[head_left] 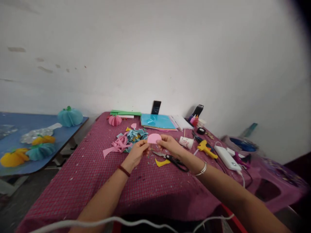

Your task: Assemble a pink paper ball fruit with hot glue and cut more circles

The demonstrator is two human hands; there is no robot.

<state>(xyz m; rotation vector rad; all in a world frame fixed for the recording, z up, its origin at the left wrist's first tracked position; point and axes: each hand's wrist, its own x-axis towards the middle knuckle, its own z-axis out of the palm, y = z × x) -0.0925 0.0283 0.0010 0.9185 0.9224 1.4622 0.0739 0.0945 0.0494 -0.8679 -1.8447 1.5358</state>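
Observation:
My left hand (136,152) and my right hand (170,144) together pinch a small pink half-round piece of paper (154,138) above the red checked tablecloth (97,181). The left fingers grip its lower left edge, the right fingers its right edge. Black-handled scissors (173,159) lie on the cloth just below my right hand, next to a yellow paper scrap (162,162). A heap of pink and blue paper offcuts (126,140) lies just left of my hands.
A yellow glue gun (206,149), a white power bank (227,157), a paper cup (186,142), black tape (201,130) and a stack of coloured sheets (157,121) lie to the right and back. Paper pumpkins (70,117) sit on a blue table (14,165) at left.

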